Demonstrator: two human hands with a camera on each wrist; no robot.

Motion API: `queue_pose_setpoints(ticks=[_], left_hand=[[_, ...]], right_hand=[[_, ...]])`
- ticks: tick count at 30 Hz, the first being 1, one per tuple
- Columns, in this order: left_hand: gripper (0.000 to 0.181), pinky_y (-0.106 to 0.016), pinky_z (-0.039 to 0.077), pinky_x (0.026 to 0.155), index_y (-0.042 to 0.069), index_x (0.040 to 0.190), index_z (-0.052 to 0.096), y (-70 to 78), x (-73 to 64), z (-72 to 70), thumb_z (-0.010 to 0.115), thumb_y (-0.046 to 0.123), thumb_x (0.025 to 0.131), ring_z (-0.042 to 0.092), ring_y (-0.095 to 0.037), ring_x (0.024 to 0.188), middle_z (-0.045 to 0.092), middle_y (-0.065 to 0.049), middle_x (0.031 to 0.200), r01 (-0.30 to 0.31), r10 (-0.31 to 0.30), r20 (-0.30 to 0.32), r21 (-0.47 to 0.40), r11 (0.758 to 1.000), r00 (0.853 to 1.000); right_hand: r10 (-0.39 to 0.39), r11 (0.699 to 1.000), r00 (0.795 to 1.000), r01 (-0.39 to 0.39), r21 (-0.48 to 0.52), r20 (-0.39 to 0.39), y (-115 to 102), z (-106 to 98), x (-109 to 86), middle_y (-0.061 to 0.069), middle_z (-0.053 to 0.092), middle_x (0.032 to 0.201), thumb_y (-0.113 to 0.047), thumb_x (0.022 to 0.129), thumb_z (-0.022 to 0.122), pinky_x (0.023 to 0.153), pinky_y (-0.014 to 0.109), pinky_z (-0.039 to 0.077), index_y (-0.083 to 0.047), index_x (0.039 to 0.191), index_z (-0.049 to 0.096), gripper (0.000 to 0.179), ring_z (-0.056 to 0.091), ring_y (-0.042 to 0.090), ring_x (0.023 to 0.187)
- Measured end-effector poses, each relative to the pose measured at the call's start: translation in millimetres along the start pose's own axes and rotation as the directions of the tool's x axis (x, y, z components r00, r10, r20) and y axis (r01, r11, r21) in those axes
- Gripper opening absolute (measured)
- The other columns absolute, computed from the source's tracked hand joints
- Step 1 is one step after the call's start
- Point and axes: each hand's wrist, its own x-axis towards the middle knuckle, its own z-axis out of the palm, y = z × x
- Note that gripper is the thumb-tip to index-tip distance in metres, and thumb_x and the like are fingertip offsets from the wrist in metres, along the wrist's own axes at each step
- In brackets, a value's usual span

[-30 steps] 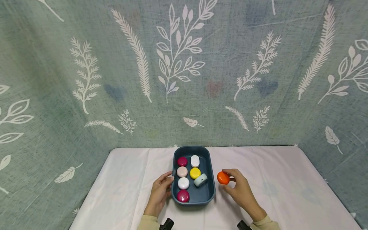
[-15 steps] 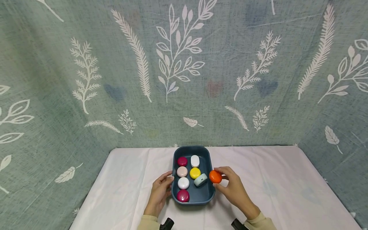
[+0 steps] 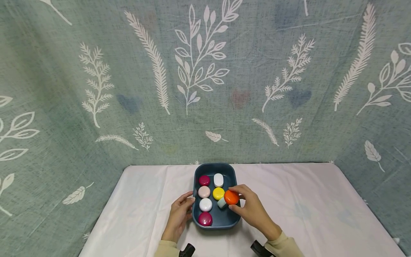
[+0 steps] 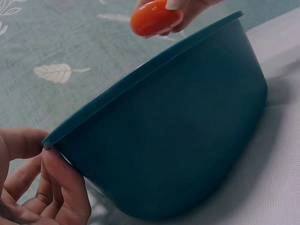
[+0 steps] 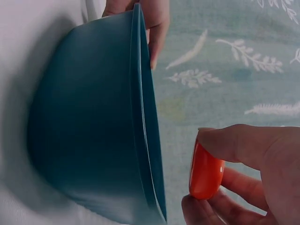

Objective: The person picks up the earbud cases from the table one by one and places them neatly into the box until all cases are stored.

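My right hand (image 3: 255,210) pinches a glossy orange rounded disc (image 3: 231,197) between thumb and fingers, held above the right side of a dark blue tub (image 3: 222,218). In the right wrist view the orange disc (image 5: 206,173) is edge-on, beyond the rim and apart from it. My left hand (image 3: 177,216) grips the tub's left rim; in the left wrist view its fingers (image 4: 65,183) hold the rim edge. Below the orange disc sits a pale grey-green rounded piece (image 3: 221,203), partly hidden by it. A yellow disc (image 3: 218,193) lies beside that piece.
The tub also holds a white oval piece (image 3: 218,180), two crimson discs, one at the back (image 3: 204,180) and one in front (image 3: 205,218), a pale pink disc (image 3: 204,192) and a white disc (image 3: 206,205). A leaf-patterned curtain (image 3: 205,150) stands behind the white-covered table (image 3: 135,214).
My right hand has carried the orange disc left, from beside the tub to over its right side, where it now covers part of the grey-green piece. My left hand has stayed at the rim.
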Motion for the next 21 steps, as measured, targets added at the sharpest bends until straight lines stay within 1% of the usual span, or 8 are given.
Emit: queue_pose_setpoints(ticks=[2,10,16,21], left_hand=[[0.039,-0.021,0.055,0.062,-0.002,0.139,0.062,0.0,0.5,-0.1,0.066,0.009,0.102,0.058,-0.008,0.074,0.064,0.005,0.091,0.001,-0.001,0.0,-0.004,1.0,1.0],[0.041,-0.022,0.055,0.062,-0.004,0.141,0.06,-1.1,2.0,-0.8,0.066,0.008,0.102,0.057,-0.008,0.074,0.064,0.006,0.091,0.01,-0.01,-0.003,-0.014,1.0,1.0],[0.042,-0.022,0.055,0.062,-0.004,0.142,0.06,-0.6,1.1,-0.8,0.066,0.007,0.102,0.057,-0.009,0.075,0.064,0.005,0.091,0.014,-0.014,-0.004,-0.019,1.0,1.0],[0.042,-0.022,0.055,0.061,-0.004,0.142,0.06,-0.4,2.0,-0.4,0.066,0.008,0.102,0.057,-0.009,0.074,0.064,0.006,0.091,0.014,-0.014,-0.001,-0.018,1.0,1.0]], right_hand=[[-0.013,1.0,1.0,0.013,-0.003,0.014,-1.6,2.0,1.1,0.007,0.067,0.122,0.006,0.082,0.086,0.096,0.047,0.059,-0.002,0.128,0.071,0.049,0.067,0.026,0.11],[-0.024,0.999,0.996,0.026,-0.025,0.082,-6.3,9.6,7.6,0.008,0.067,0.123,0.003,0.083,0.087,0.096,0.044,0.059,-0.002,0.127,0.071,0.048,0.066,0.026,0.109],[-0.062,0.997,0.987,0.07,-0.046,0.146,-6.0,14.4,12.2,0.009,0.067,0.122,0.003,0.082,0.087,0.097,0.046,0.058,0.001,0.125,0.071,0.045,0.066,0.027,0.108],[-0.068,0.993,0.981,0.084,-0.081,0.18,-5.6,15.5,13.2,0.01,0.067,0.122,0.002,0.082,0.088,0.097,0.048,0.058,0.004,0.124,0.071,0.046,0.066,0.028,0.107]])
